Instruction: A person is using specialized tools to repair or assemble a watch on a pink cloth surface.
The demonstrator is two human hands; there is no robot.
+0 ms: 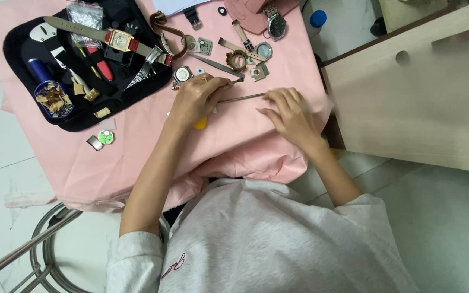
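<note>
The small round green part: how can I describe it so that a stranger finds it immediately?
Start at the pink cloth and find the black tool case on its left side. Just below the case's lower edge lies the small round green part, beside a little silver piece. Nothing else nearby is green.
</note>
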